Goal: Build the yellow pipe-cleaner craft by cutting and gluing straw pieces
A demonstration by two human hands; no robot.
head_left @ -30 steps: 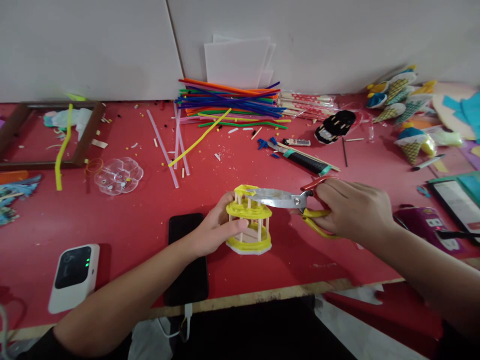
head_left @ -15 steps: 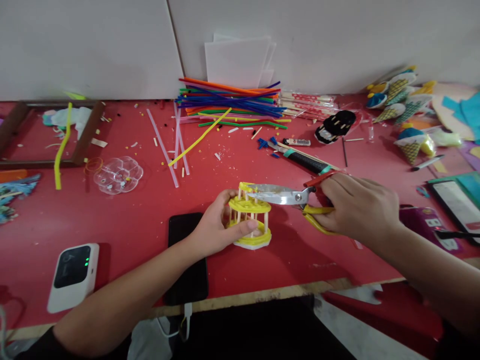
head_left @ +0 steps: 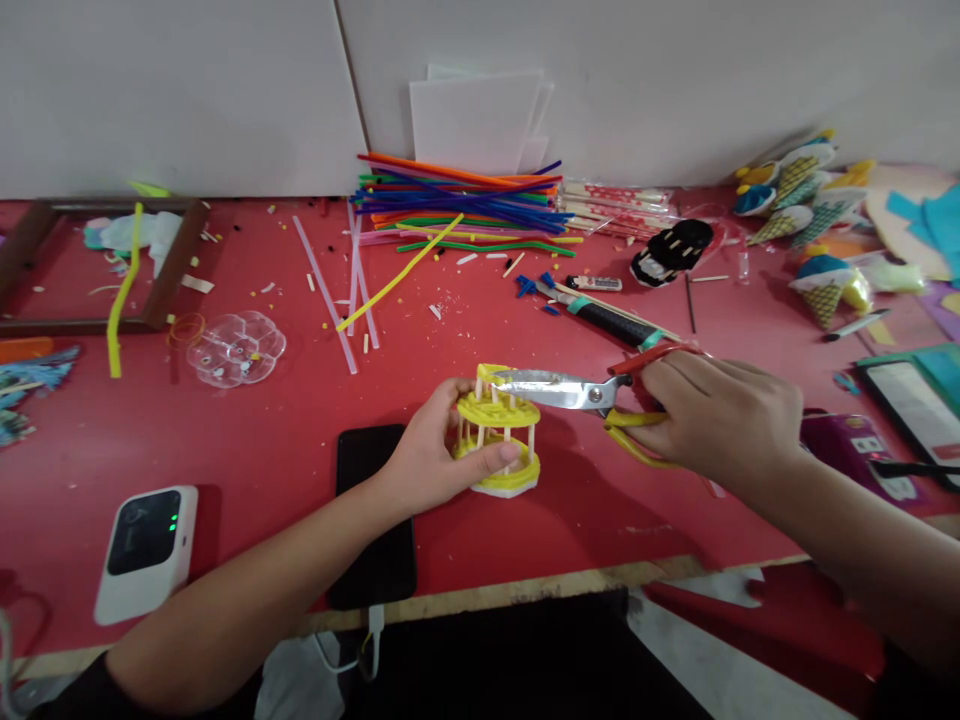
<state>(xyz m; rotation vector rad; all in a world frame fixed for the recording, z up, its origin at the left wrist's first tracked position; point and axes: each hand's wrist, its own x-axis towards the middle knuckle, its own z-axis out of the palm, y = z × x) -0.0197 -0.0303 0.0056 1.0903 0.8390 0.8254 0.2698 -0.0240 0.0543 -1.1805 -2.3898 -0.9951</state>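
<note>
A small tiered model (head_left: pixel 498 410) of yellow pipe cleaner rings and short wooden sticks stands upright on the red table, on a white base. My left hand (head_left: pixel 435 455) is wrapped round its left side, thumb across the front of the lower tier. Scissors (head_left: pixel 559 388) with red and yellow handles are in my right hand (head_left: pixel 724 410), fingers through the loops. The blades look closed or nearly so, and their tips touch or overlap the yellow top of the model. Whether anything lies between the blades I cannot tell.
A black phone (head_left: pixel 375 560) lies beside my left forearm, and a white device (head_left: pixel 146 555) farther left. Colored pipe cleaners (head_left: pixel 457 205) are piled at the back. Behind my right hand lie a black-handled cutting tool (head_left: pixel 611 322) and a black-and-white craft piece (head_left: pixel 670 252).
The model has turned or shifted very slightly in my left hand. The scissor blades remain at its top, with hardly any movement of my right hand.
</note>
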